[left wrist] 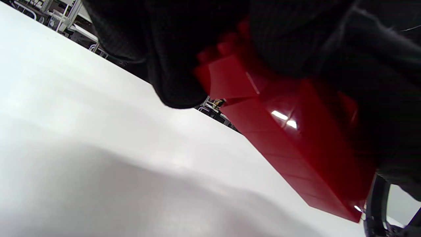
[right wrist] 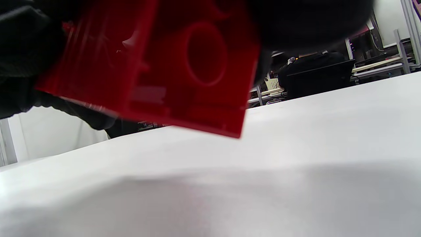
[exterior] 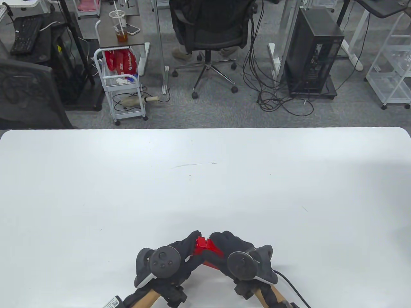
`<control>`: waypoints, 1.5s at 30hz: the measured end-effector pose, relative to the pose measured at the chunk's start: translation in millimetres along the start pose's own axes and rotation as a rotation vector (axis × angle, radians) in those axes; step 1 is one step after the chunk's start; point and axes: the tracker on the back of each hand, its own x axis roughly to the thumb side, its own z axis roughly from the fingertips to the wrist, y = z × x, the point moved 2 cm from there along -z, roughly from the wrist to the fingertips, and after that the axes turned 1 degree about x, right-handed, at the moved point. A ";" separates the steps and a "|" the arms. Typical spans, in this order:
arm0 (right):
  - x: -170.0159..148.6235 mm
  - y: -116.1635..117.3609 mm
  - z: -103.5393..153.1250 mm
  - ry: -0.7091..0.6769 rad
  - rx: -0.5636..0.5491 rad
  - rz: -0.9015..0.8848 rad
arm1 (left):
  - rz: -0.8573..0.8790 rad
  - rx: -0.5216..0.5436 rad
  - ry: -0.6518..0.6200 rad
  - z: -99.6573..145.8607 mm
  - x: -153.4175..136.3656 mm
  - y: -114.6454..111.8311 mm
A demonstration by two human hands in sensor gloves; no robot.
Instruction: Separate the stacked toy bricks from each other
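Both hands, the left hand (exterior: pixel 179 253) and the right hand (exterior: pixel 229 248), grip opposite ends of the red brick stack (exterior: pixel 205 248), lifted off the table's (exterior: pixel 205 179) near edge; apparently to pry bricks apart.

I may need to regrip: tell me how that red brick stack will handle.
The red brick stack looks like rigid moulded plastic, so probably stiff. Its glossy face shows glare, so it may slip in gloved hands. The hollow underside suggests it is light.

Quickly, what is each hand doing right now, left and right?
Left hand: grips the red brick stack from its left side.
Right hand: grips the same stack, held above the table.
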 end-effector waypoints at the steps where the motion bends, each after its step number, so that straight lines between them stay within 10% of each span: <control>1: -0.5 0.4 -0.4 0.001 0.003 -0.001 | -0.003 0.008 0.003 -0.3 -1.2 1.3; 45: -10.0 -1.3 1.0 0.007 0.018 -0.019 | -0.307 0.096 0.813 2.8 -154.8 68.1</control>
